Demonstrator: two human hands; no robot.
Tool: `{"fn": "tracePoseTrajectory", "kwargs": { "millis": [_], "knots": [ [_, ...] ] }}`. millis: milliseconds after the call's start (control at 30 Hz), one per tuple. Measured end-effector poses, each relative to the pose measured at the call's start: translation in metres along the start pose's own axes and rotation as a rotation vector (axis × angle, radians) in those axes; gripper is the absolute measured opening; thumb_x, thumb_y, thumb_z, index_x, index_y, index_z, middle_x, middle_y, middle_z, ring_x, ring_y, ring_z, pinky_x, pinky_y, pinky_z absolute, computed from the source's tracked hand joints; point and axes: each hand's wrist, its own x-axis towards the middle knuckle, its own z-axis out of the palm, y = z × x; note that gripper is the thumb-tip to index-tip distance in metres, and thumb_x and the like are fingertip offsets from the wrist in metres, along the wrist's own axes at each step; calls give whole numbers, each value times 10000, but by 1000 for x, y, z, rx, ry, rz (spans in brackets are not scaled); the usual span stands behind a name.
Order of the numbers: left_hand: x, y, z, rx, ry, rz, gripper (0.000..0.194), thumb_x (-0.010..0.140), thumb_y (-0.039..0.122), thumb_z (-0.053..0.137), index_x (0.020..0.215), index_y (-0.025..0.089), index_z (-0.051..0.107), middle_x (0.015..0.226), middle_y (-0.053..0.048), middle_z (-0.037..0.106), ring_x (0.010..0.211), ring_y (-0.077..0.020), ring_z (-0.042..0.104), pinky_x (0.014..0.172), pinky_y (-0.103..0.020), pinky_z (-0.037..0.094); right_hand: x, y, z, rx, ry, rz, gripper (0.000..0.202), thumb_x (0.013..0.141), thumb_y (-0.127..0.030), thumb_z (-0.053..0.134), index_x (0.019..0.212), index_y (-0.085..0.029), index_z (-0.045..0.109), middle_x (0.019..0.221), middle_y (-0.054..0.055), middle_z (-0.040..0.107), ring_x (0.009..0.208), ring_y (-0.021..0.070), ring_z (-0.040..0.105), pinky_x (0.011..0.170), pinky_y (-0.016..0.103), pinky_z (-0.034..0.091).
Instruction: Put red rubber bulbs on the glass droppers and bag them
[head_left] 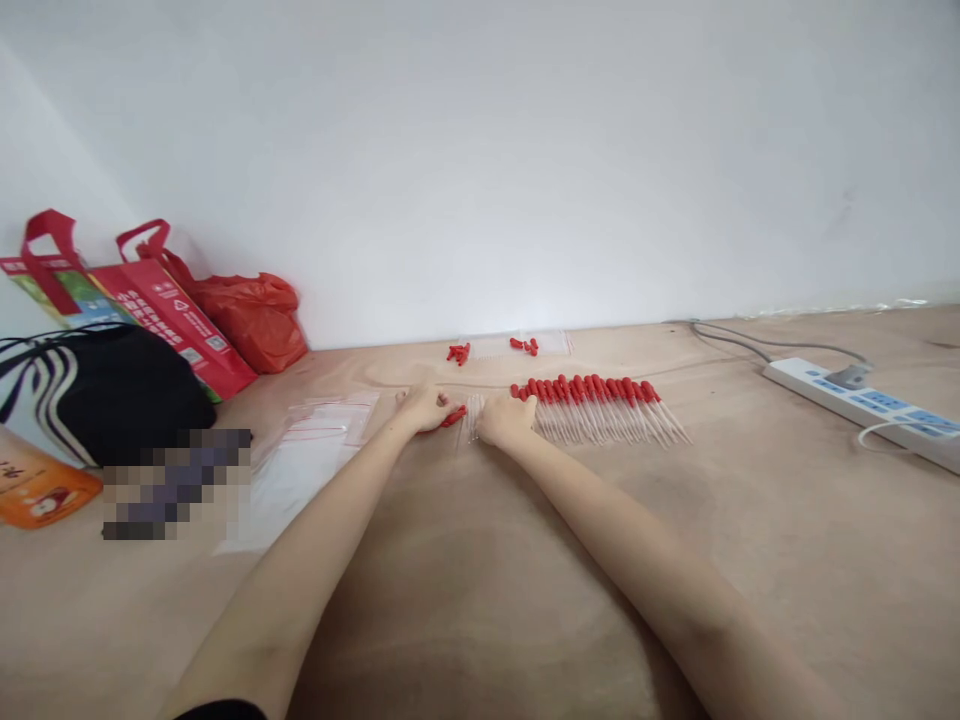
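My left hand (pixel 424 408) rests on the wooden table, fingers apart, beside and partly over a few small red caps (pixel 454 416). Just to its right, my right hand (pixel 507 420) is curled with its fingertips pointing down; whatever it pinches is hidden. Several thin pale sticks (pixel 473 418) lie between the two hands. Right of my right hand runs a long row of pale pointed sticks (pixel 600 425), their far ends covered by red tips (pixel 577 388).
Loose red caps (pixel 458 353) and a clear zip bag (pixel 555 343) lie near the wall. Clear plastic bags (pixel 311 455) are left of my arm. Red shopping bags (pixel 180 320), a black drawstring bag (pixel 127 390) and an orange pouch (pixel 56 495) stand left. A power strip (pixel 862 405) sits right.
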Motion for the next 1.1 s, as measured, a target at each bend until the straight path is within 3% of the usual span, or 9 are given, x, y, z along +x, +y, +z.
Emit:
{"fn": "tracePoseTrajectory", "kwargs": {
  "millis": [67, 233, 333, 500, 633, 833, 1100],
  "knots": [
    [-5, 1, -3, 1, 53, 6, 246, 721, 434, 554, 636, 217, 633, 754, -40, 664, 848, -258, 575, 770, -368, 377, -5, -1, -2, -6, -14, -21, 242, 757, -225, 444, 877, -155, 643, 933, 146, 642, 881, 252, 570, 824, 429, 250],
    [-27, 8, -6, -28, 261, 62, 192, 823, 312, 443, 846, 169, 569, 952, -81, 618, 962, -247, 520, 810, -366, 356, -24, 12, -11, -18, 24, -57, 267, 784, -212, 408, 941, -104, 594, 967, 166, 613, 919, 258, 548, 812, 406, 279],
    [-52, 14, 0, -71, 283, 179, 148, 829, 289, 446, 865, 184, 543, 889, -32, 631, 887, -200, 547, 833, -336, 349, -38, 40, -14, -7, 139, -159, 272, 821, -175, 345, 1008, -73, 514, 990, 171, 576, 918, 241, 528, 785, 381, 310],
    [-91, 26, 19, -239, 302, 524, 209, 854, 191, 362, 969, 188, 536, 923, -46, 630, 884, -192, 542, 824, -348, 344, -63, 103, -3, 195, 283, -537, 190, 851, -152, 306, 893, -145, 491, 881, 93, 557, 787, 173, 508, 700, 295, 371],
    [-101, 36, 28, -298, 264, 618, 211, 862, 181, 349, 915, 193, 552, 841, -30, 632, 819, -172, 553, 804, -336, 346, -82, 131, 8, 252, 373, -667, 343, 816, -71, 307, 1120, -161, 438, 893, 86, 555, 776, 166, 504, 737, 323, 373],
    [-104, 40, 29, -297, 265, 644, 152, 866, 248, 410, 850, 196, 552, 818, -9, 638, 796, -160, 548, 819, -343, 316, -94, 123, 9, 269, 352, -723, 294, 819, -77, 326, 996, -174, 540, 930, 88, 560, 838, 173, 494, 760, 332, 356],
    [-102, 36, 34, -242, 330, 724, 176, 849, 292, 474, 940, 220, 607, 800, -11, 653, 797, -159, 549, 870, -361, 289, -93, 119, 9, 266, 406, -719, 200, 863, -175, 354, 920, -175, 545, 871, 64, 588, 800, 143, 522, 788, 325, 331]
  ]
}}
